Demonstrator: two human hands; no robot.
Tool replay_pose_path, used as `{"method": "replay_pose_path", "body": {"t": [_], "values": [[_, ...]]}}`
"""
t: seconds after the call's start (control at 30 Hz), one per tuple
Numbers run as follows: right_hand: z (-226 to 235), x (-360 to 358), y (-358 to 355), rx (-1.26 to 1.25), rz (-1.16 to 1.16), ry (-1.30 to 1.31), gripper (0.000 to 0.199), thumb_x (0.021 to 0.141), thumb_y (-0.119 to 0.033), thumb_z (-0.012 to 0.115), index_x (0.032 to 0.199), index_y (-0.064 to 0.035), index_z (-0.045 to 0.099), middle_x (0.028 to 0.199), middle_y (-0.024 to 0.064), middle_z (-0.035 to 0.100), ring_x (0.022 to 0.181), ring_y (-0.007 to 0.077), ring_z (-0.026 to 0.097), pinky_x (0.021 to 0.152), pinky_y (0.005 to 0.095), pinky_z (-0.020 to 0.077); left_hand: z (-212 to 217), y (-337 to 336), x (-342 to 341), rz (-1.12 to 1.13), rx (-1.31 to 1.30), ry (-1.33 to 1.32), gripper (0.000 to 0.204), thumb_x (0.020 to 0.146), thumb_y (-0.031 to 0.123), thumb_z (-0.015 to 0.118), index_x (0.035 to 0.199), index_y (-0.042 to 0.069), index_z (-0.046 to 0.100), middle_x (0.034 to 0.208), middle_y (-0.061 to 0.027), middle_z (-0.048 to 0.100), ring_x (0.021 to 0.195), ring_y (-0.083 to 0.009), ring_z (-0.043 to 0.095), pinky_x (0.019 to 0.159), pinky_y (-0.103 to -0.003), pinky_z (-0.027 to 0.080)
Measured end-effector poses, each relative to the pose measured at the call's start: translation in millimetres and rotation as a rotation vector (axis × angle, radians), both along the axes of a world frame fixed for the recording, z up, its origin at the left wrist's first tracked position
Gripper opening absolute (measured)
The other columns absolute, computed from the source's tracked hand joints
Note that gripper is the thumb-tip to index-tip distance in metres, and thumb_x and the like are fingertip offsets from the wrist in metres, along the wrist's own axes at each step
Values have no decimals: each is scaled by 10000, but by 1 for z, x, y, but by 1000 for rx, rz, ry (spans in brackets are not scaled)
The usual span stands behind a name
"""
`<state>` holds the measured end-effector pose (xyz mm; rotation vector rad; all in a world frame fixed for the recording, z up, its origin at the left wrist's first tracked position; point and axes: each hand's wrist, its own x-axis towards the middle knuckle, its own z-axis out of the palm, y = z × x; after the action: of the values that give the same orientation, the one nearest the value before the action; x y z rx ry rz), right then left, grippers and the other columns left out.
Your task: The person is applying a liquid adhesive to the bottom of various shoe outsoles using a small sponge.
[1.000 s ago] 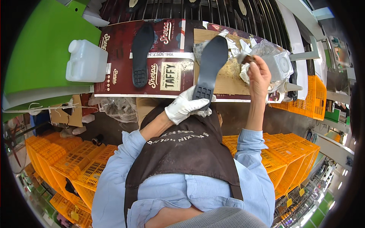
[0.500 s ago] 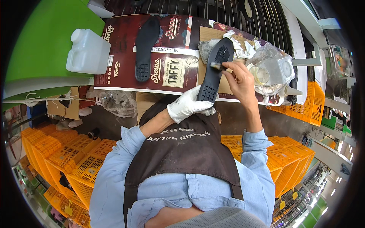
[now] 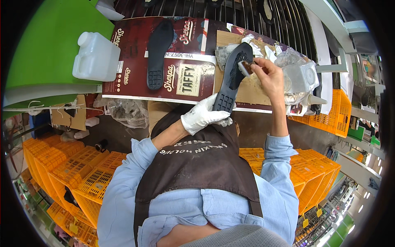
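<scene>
My left hand, in a white glove, is closed around the heel end of a black shoe sole. The sole tilts away to the upper right, its grid-patterned heel nearest me. A wet sheen covers part of its forefoot. Bare and pinched, my right hand grips a small brush at the right edge of the forefoot; whether its bristles touch the sole I cannot tell. A second black sole lies on the dark red printed board to the left.
A white plastic jug stands at the left. Right of the sole are brown cardboard, crumpled white scraps and a clear plastic container. Dark metal rollers run behind the board. Orange crates stand on both sides of me.
My right hand has moved right with the brush, from the middle of the sole to its edge. The forefoot's wet patch looks smoother and more spread. My left hand has barely moved.
</scene>
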<state>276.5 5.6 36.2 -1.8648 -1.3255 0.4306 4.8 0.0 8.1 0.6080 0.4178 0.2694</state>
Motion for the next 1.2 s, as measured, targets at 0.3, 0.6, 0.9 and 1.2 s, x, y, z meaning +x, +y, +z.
{"method": "replay_pose_path", "body": {"t": [0.3,0.6,0.9,1.2], "values": [[0,17,25,-121,178,124,271,810,-150,695,1024,16,696,857,141,707,675,180,651,645,300,515,1,3,-4,-5,-10,6,543,863,72,641,1348,20,402,1231,-114,568,900,-199,653,784,-307,554],[-5,45,53,-114,229,12,263,826,-148,681,1041,3,692,838,130,715,705,171,675,654,292,520,0,4,-9,29,-42,-29,589,856,89,666,1368,18,384,1241,-127,560,952,-219,648,818,-317,542],[-13,55,77,-58,158,-52,242,825,-128,675,1023,10,693,809,98,707,707,114,642,661,280,509,-3,4,-16,50,-29,-78,586,849,110,680,1349,11,391,1229,-119,553,947,-216,644,811,-315,542],[2,38,96,-136,323,3,229,838,-74,663,1039,36,677,877,113,710,779,144,662,741,270,515,1,4,-23,69,-16,-83,619,838,110,676,1364,4,367,1214,-129,562,913,-202,644,784,-302,539]]}}
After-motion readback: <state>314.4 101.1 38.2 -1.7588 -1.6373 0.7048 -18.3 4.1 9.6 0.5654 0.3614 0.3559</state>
